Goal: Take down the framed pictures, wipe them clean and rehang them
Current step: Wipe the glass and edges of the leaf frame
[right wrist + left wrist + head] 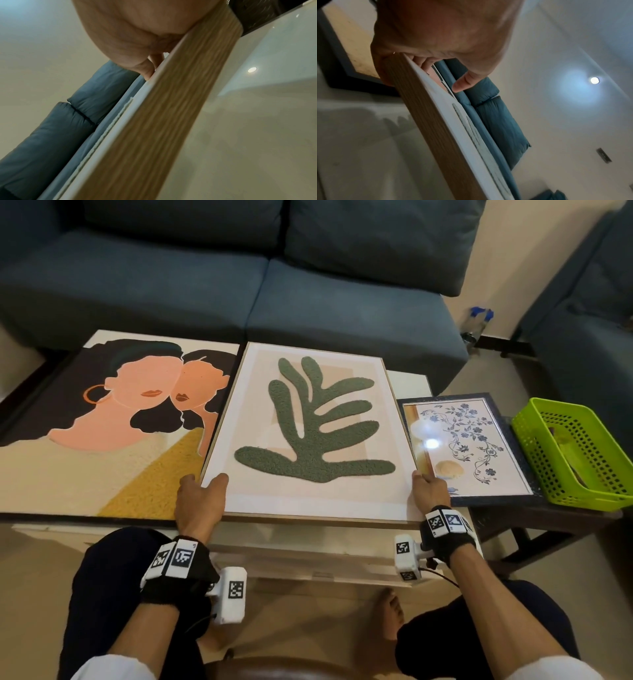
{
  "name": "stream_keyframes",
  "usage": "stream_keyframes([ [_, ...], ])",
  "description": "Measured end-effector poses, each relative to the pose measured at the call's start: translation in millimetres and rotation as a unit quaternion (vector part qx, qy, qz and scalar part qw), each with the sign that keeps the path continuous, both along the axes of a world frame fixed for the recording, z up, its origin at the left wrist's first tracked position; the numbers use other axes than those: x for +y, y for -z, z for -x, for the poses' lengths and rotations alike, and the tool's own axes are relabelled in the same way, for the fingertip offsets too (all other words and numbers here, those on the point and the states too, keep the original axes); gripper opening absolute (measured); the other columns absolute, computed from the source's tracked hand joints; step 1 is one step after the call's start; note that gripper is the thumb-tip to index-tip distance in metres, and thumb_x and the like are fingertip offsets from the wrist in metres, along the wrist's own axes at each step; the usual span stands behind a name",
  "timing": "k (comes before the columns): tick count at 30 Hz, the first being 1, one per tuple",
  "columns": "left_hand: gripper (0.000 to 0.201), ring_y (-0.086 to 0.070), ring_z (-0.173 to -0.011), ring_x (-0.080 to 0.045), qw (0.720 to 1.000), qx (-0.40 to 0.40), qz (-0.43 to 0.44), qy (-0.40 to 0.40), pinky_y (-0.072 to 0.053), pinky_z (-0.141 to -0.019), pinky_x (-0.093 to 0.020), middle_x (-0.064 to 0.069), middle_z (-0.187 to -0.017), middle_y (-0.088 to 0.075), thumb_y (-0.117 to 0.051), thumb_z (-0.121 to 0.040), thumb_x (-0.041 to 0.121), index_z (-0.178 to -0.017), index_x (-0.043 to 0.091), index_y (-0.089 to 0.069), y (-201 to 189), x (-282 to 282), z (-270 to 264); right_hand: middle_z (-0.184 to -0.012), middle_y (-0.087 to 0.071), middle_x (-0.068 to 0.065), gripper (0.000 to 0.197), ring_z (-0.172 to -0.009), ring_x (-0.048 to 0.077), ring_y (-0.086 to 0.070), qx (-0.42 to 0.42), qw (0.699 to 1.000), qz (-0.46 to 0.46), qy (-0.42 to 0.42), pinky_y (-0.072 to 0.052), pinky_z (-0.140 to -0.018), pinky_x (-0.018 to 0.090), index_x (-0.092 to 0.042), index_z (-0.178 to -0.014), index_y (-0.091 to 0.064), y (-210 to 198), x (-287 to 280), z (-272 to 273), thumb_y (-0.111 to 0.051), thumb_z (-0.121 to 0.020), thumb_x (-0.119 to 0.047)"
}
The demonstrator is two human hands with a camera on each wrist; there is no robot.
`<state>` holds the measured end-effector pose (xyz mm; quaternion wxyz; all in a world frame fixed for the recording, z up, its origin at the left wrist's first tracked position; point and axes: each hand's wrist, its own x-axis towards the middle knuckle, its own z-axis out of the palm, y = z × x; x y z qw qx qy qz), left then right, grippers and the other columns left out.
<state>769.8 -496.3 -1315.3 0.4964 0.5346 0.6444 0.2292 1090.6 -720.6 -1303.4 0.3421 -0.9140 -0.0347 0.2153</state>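
Both hands grip the leaf picture point(308, 426) at its near corners.
My left hand point(198, 501) and right hand point(430, 491) clamp its wooden frame; it lies on the table point(411, 381) between two other pictures.

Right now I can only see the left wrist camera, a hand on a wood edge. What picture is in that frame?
Observer: A fuzzy green leaf shape on pale pink, in a light wooden frame.
Operator: Is the other hand holding it too?
Observer: Yes, the right hand grips its right edge.
Operator: What's beside it?
Observer: A large picture of two peach faces on its left, a small dark-framed blue flower picture on its right.
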Motion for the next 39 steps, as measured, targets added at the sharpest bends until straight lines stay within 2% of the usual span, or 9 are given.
stream_keyframes([
  [2,0.071,-0.059,-0.122,-0.038,0.992,-0.092,0.056,-0.058,-0.050,-0.103,-0.050,-0.012,-0.137,-0.062,-0.070,-0.084,0.037,-0.145,0.005,-0.052,-4.4,-0.1,5.5,-0.131,-0.060,0.028,0.045,-0.121,0.045,-0.055,0.005,1.000,-0.004,0.005,-0.041,-0.104,0.041,0.002,-0.129,-0.064,-2.9,-0.3,-3.1,-0.046,-0.105,-0.032],
  [5,0.016,-0.061,-0.088,-0.028,0.948,-0.243,0.127,-0.162,-0.051,-0.080,-0.039,-0.010,-0.098,-0.065,-0.065,-0.086,0.014,-0.100,0.007,-0.063,-8.9,-5.4,10.7,-0.129,-0.061,0.029,0.045,-0.120,0.045,-0.055,0.013,1.000,-0.010,0.015,-0.042,-0.103,0.041,0.004,-0.128,-0.063,-7.3,-0.7,-6.4,-0.048,-0.104,-0.031],
  [10,0.007,-0.060,-0.090,-0.023,0.846,-0.417,0.243,-0.225,-0.057,-0.081,-0.038,-0.009,-0.100,-0.059,-0.056,-0.094,0.006,-0.091,0.012,-0.056,-12.2,-32.3,15.3,-0.129,-0.061,0.026,0.046,-0.119,0.042,-0.055,0.030,0.999,-0.017,0.027,-0.041,-0.099,0.038,0.003,-0.131,-0.062,-19.7,-0.5,-7.7,-0.050,-0.102,-0.032],
  [13,0.012,-0.065,-0.102,-0.025,0.809,-0.473,0.294,-0.188,-0.056,-0.093,-0.040,-0.008,-0.108,-0.066,-0.059,-0.098,0.006,-0.109,0.012,-0.061,-20.8,-64.0,-3.3,-0.128,-0.062,0.025,0.048,-0.118,0.042,-0.056,0.034,0.999,-0.024,0.034,-0.043,-0.102,0.041,0.003,-0.131,-0.060,-26.0,-0.3,-7.2,-0.051,-0.101,-0.033],
  [16,0.031,-0.066,-0.111,-0.030,0.794,-0.494,0.329,-0.130,-0.050,-0.111,-0.046,-0.012,-0.116,-0.070,-0.070,-0.090,0.011,-0.120,0.013,-0.062,-25.6,-89.7,-24.7,-0.128,-0.062,0.025,0.050,-0.117,0.042,-0.057,0.039,0.998,-0.029,0.034,-0.045,-0.106,0.044,0.005,-0.132,-0.058,-26.5,-1.3,-7.5,-0.052,-0.100,-0.033],
  [23,0.037,-0.065,-0.118,-0.031,0.768,-0.521,0.365,-0.078,-0.042,-0.119,-0.047,-0.014,-0.126,-0.071,-0.074,-0.091,0.030,-0.124,0.014,-0.068,-19.4,-109.7,-61.4,-0.133,-0.059,0.025,0.050,-0.122,0.041,-0.054,0.037,0.999,-0.004,0.030,-0.041,-0.104,0.039,0.007,-0.134,-0.055,-18.9,-4.4,-3.1,-0.049,-0.103,-0.032],
  [29,0.043,-0.074,-0.108,-0.031,0.757,-0.526,0.372,-0.109,-0.060,-0.095,-0.043,-0.013,-0.131,-0.073,-0.066,-0.100,0.041,-0.134,0.015,-0.066,-11.3,-110.9,-68.1,-0.134,-0.058,0.026,0.050,-0.121,0.040,-0.054,0.037,0.999,0.003,-0.001,-0.041,-0.106,0.041,0.004,-0.135,-0.055,-13.6,-6.6,-4.1,-0.044,-0.102,-0.032],
  [35,0.048,-0.069,-0.114,-0.033,0.757,-0.521,0.370,-0.139,-0.058,-0.092,-0.046,-0.014,-0.138,-0.069,-0.068,-0.098,0.035,-0.141,0.015,-0.063,-5.5,-118.8,-73.0,-0.119,-0.067,0.019,0.036,-0.110,0.038,-0.059,0.001,0.999,-0.006,-0.042,-0.045,-0.102,0.041,-0.005,-0.114,-0.070,-6.2,-25.2,0.8,-0.048,-0.100,-0.030],
  [39,0.030,-0.068,-0.118,-0.034,0.763,-0.512,0.361,-0.158,-0.054,-0.103,-0.049,-0.014,-0.135,-0.070,-0.069,-0.098,0.026,-0.126,0.016,-0.067,0.8,-120.2,-77.2,-0.120,-0.068,0.010,0.034,-0.114,0.033,-0.059,-0.029,0.998,-0.022,-0.060,-0.046,-0.104,0.043,-0.013,-0.124,-0.069,-10.8,-36.5,3.7,-0.055,-0.098,-0.030],
])
